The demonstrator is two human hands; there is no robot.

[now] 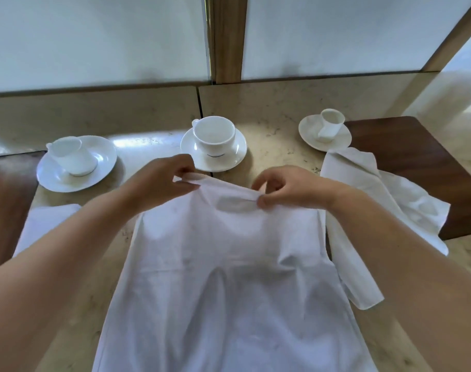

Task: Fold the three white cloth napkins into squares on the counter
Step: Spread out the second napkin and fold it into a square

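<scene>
Both hands pinch the far edge of the middle napkin [229,277], left hand [159,181] and right hand [285,189] with fingers curled, lifting it above the counter [271,122]. A crumpled napkin [376,210] lies right, a flat napkin [41,224] left. Three cups on saucers, the nearest the middle saucer [230,159], line the far side.
</scene>
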